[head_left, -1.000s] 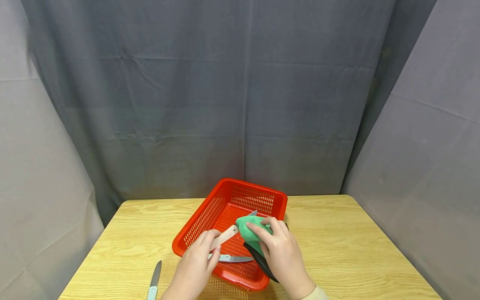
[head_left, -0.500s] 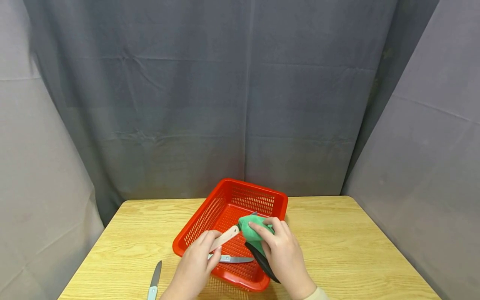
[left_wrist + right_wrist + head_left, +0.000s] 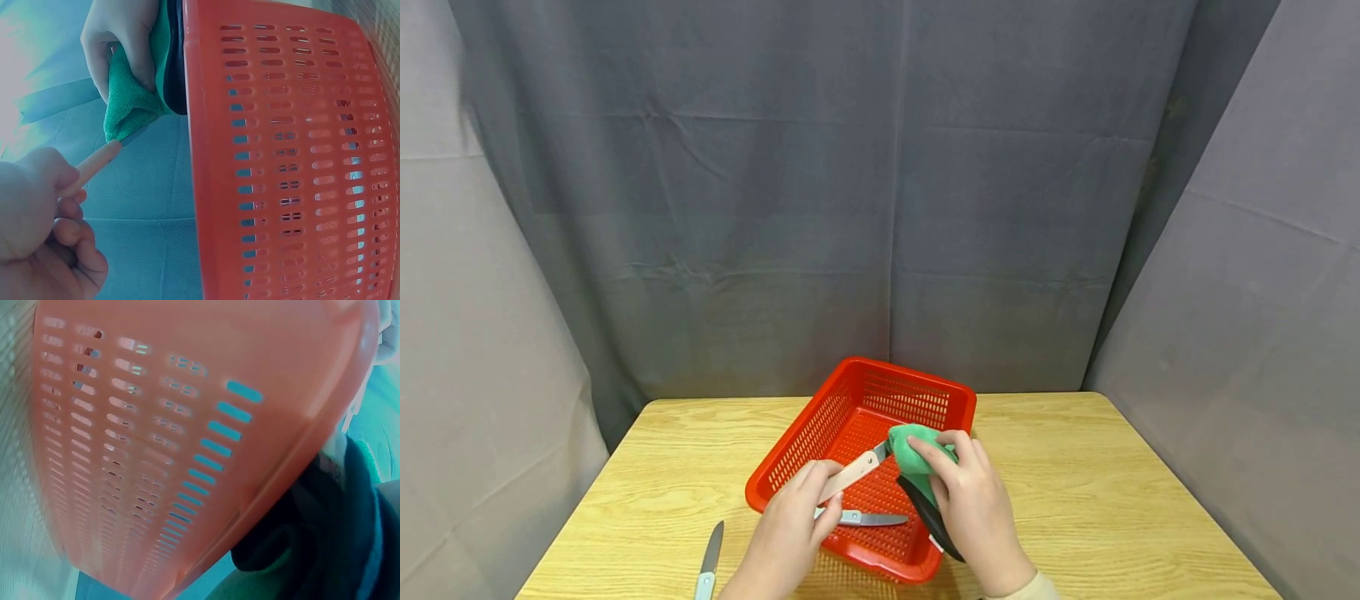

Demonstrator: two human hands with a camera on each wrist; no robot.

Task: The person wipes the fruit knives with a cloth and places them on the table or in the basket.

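Over the red basket, my left hand (image 3: 786, 525) grips a knife by its pale beige handle (image 3: 850, 477). A short stretch of blade shows beside the handle; the rest is covered by a green cloth (image 3: 916, 450). My right hand (image 3: 976, 504) pinches that cloth around the blade, and its black part hangs down over the basket's right side. In the left wrist view, the left fingers curl round the handle (image 3: 94, 165) while the cloth (image 3: 130, 103) sits at the blade. The right wrist view shows mostly basket wall, with dark fabric (image 3: 331, 531) beside the rim.
The red plastic basket (image 3: 797, 432) stands at an angle on the wooden table (image 3: 1097, 483). Inside it lies a knife (image 3: 880, 519) with a light handle. Another knife (image 3: 712, 550), pale-blue handled, rests on the table to the left. A grey curtain (image 3: 760, 208) hangs behind.
My right hand has slid the cloth to the right, away from the handle. Blade near the handle now shows, and the tip is covered. The left hand stays almost still.
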